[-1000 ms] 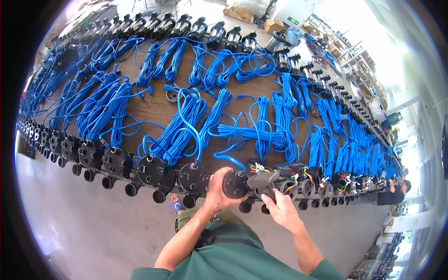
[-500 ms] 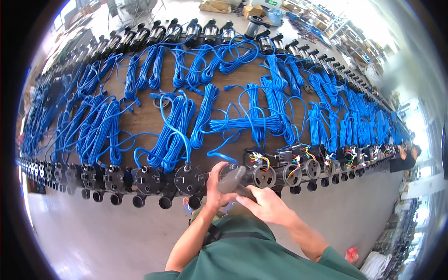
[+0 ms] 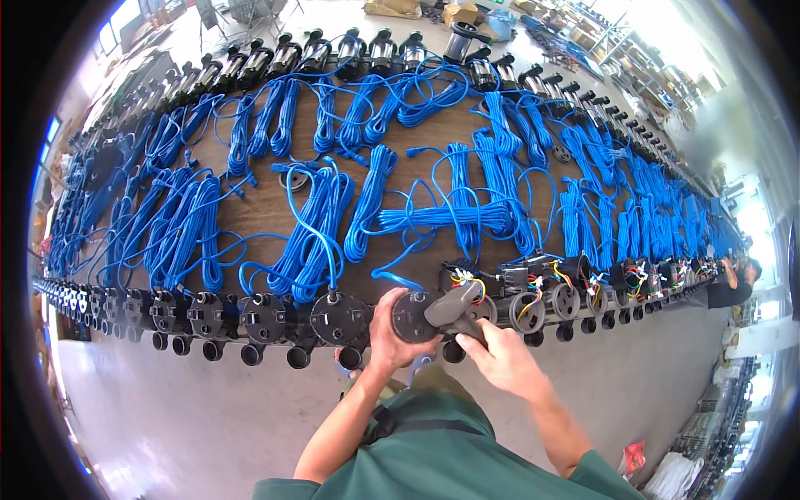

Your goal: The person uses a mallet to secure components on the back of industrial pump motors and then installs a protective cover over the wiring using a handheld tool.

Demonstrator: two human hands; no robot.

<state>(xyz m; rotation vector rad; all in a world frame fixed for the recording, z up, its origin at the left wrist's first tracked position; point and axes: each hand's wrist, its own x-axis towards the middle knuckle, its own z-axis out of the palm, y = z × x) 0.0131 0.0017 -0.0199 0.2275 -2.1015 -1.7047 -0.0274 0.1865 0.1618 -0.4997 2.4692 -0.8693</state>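
Observation:
My left hand (image 3: 390, 337) grips the left rim of a round black motor end cap (image 3: 408, 317), its fingers curled around the side. A blue cable runs up from behind this cap. In my right hand (image 3: 507, 360) is a dark mallet (image 3: 454, 308), held by its short handle. Its grey head lies over the right edge of the cap; whether the two touch, I cannot tell. Just right of the mallet, an open motor housing (image 3: 483, 312) with coloured wires is partly hidden.
Along the table's near edge stand more capped units (image 3: 265, 317) on the left and open, wired ones (image 3: 527, 312) on the right. Bundles of blue cable (image 3: 321, 217) cover the brown tabletop (image 3: 250, 212). Metal pumps (image 3: 350, 54) line the far edge. Another person (image 3: 733, 283) stands far right.
The mallet has shifted right and up from in front of the cap, uncovering much of its face. My right hand moved right with it; my left hand stays at the cap.

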